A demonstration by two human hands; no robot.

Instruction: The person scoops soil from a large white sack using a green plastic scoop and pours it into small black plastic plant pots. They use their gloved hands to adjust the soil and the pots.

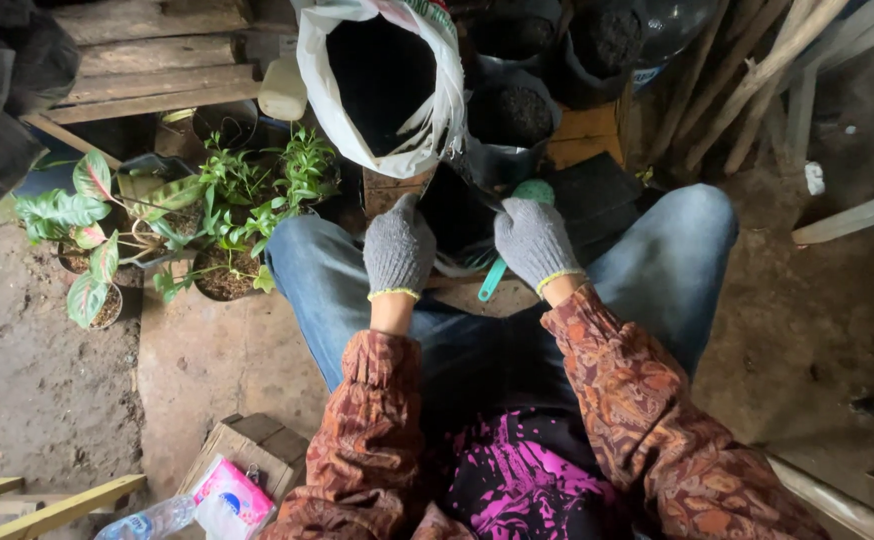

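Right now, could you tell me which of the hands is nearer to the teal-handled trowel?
Right. The right hand is on the teal-handled trowel, whose handle sticks out below its glove. The left hand grips the black pot, apart from the trowel.

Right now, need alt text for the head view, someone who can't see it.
Seated person in jeans, both gloved hands on a black pot between the knees: left hand on its rim, right hand by a green-handled trowel. White sack of dark soil behind; potted plants at left.
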